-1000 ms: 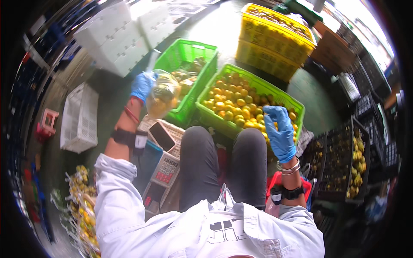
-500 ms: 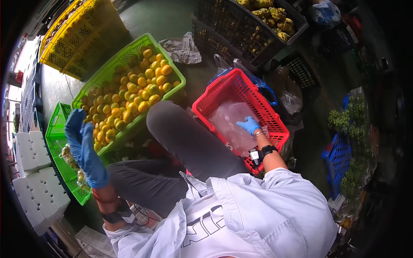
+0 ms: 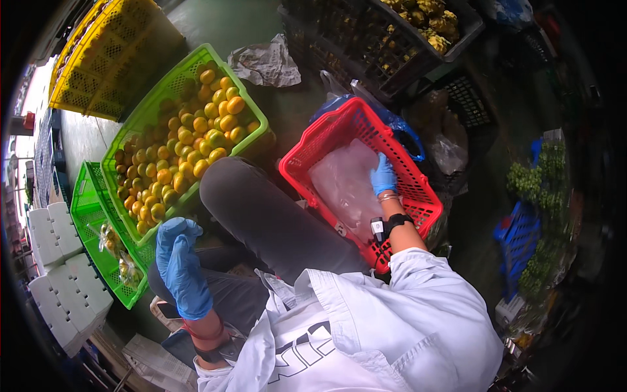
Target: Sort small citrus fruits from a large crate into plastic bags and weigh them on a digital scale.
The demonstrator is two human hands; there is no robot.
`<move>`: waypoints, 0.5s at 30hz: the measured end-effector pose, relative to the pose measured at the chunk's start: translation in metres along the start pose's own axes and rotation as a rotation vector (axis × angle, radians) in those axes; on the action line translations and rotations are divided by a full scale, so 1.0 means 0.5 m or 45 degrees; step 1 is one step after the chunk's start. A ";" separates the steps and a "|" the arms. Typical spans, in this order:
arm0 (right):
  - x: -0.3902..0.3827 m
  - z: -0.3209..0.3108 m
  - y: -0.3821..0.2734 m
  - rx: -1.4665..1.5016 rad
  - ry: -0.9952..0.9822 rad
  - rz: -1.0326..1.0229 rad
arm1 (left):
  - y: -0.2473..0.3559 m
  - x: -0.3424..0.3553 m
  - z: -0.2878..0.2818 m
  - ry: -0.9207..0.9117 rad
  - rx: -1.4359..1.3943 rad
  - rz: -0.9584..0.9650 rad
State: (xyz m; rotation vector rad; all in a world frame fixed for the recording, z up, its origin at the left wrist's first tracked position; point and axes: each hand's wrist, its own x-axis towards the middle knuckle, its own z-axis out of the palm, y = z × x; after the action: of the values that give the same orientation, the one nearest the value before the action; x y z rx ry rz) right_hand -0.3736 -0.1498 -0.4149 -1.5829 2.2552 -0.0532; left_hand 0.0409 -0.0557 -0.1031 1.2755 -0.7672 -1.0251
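My left hand, in a blue glove, is raised above my bent left leg, beside the green crate of orange and greenish citrus fruits. Its fingers are loosely bent, with nothing visible in them. My right hand, gloved in blue too, reaches into the red plastic basket. There its fingers close on the edge of the clear plastic bags piled inside; the fingertips are partly hidden.
Bagged fruits lie in a second green crate at left. A yellow crate and crumpled paper are farther off. Dark crates hold knobbly yellow produce. Green fruit bunches lie near a blue basket at right.
My left hand has moved right, away from the bagged fruits, and its fingers have bent. My right hand has shifted to the right side of the plastic bags inside the basket.
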 end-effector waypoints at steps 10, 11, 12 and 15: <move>-0.038 0.040 -0.031 -0.132 0.068 -0.141 | 0.036 -0.013 0.012 -0.100 0.190 0.066; -0.045 0.036 -0.009 -0.148 0.074 -0.126 | 0.027 -0.016 0.016 -0.085 0.168 0.050; -0.047 0.039 0.014 -0.298 0.012 -0.234 | 0.020 -0.019 0.018 -0.065 0.150 0.034; -0.037 0.076 0.006 -0.319 -0.249 0.021 | 0.019 -0.017 0.025 -0.141 0.170 -0.001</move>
State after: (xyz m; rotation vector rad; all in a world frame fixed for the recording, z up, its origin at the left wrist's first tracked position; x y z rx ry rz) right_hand -0.3583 -0.1250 -0.4457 -1.6120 2.1874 0.3865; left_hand 0.0278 -0.0528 -0.0910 1.3409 -0.9326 -1.0663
